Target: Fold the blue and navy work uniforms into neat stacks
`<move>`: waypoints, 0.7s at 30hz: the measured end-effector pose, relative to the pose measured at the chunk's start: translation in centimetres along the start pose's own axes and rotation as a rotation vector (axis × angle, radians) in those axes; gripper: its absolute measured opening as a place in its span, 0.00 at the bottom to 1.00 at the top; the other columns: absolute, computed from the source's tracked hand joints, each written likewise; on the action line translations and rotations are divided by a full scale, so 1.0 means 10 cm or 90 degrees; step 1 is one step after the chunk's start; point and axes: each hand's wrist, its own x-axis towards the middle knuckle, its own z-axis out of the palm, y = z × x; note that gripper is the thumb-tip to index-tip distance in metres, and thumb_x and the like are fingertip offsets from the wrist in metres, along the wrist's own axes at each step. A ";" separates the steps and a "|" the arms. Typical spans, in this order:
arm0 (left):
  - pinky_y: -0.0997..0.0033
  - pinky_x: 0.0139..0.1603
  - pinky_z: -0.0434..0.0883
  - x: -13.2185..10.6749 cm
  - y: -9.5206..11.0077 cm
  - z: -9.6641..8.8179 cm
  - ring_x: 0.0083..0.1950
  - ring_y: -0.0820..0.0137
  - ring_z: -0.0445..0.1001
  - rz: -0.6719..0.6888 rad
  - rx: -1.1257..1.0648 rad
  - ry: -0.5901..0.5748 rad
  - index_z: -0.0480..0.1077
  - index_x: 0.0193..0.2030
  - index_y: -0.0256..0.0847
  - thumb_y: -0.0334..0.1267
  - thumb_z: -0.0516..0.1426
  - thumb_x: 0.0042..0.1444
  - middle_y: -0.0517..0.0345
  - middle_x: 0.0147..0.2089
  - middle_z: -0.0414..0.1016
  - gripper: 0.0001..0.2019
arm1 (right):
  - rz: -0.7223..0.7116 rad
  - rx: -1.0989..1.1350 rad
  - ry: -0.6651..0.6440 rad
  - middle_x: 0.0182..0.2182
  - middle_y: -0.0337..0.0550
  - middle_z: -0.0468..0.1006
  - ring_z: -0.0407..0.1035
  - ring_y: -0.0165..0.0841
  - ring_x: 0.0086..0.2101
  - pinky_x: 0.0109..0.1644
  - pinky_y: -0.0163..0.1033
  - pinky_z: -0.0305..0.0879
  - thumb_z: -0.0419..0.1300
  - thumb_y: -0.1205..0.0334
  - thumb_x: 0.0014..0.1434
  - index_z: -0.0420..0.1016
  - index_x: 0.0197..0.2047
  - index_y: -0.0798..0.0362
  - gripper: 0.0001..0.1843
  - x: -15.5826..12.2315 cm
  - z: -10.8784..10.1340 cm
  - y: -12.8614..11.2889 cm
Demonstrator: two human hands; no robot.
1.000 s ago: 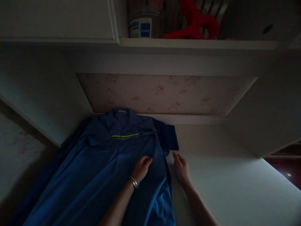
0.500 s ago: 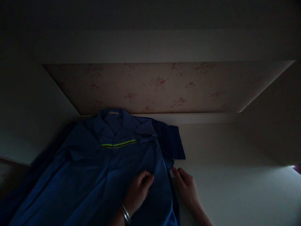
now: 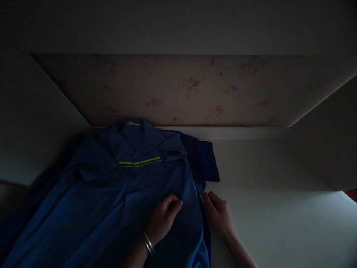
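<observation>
A blue work shirt (image 3: 111, 208) with a collar, a white neck label and a yellow-green stripe across the chest lies spread out, front up. Part of a darker blue garment (image 3: 205, 160) shows beneath it, with a short sleeve sticking out to the right. Over the right half of the shirt front is my left hand (image 3: 165, 215), its fingers curled closed and a silvery bangle on the wrist; whether cloth is in them is hidden. At the shirt's right edge, below the dark sleeve, my right hand (image 3: 219, 212) pinches a bit of the blue cloth.
The clothes lie on a pale flat surface (image 3: 259, 212) inside a dim recess. A panel with a pink floral pattern (image 3: 192, 87) stands behind the collar, with a pale ledge (image 3: 237, 133) at its foot. Side walls close in left and right.
The whole scene sits slightly higher in the picture, as the head view has tilted. Both hands keep nearly the same place on the shirt.
</observation>
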 end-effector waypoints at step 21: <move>0.74 0.28 0.58 -0.15 0.12 0.03 0.27 0.74 0.60 0.048 0.089 0.040 0.68 0.33 0.40 0.55 0.53 0.59 0.65 0.26 0.62 0.19 | 0.068 0.147 0.059 0.17 0.31 0.56 0.52 0.27 0.21 0.23 0.33 0.49 0.57 0.38 0.56 0.60 0.22 0.50 0.26 0.04 -0.02 -0.04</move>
